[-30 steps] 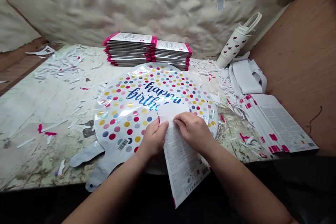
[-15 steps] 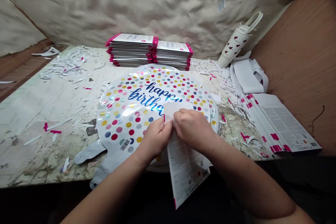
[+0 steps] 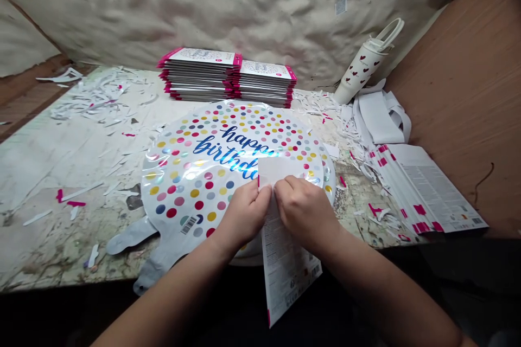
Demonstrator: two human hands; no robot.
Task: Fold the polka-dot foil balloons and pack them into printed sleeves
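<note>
Both of my hands pinch a white printed paper packet (image 3: 283,282) near its upper end, close together. My left hand (image 3: 245,210) grips its left edge with the thumb on top. My right hand (image 3: 306,211) has its fingers curled in against the packet, almost touching the left thumb. The packet hangs down past the table edge, its lower end showing small print and a pink corner. Beneath my hands lie flat foil balloons (image 3: 228,173), the top one covered in coloured dots with blue "happy birthday" lettering partly hidden by the packet.
Two stacks of pink-edged packets (image 3: 199,73) stand at the back. At right are a tilted white tumbler with hearts (image 3: 360,73), a white paper roll or strip (image 3: 376,116) and fanned-out printed packets (image 3: 435,184). Paper scraps (image 3: 89,95) litter the table (image 3: 36,157).
My right hand has moved slightly down on the packet, with its fingers drawn in. The whole view has shifted a little; the balloons and stacks lie as before.
</note>
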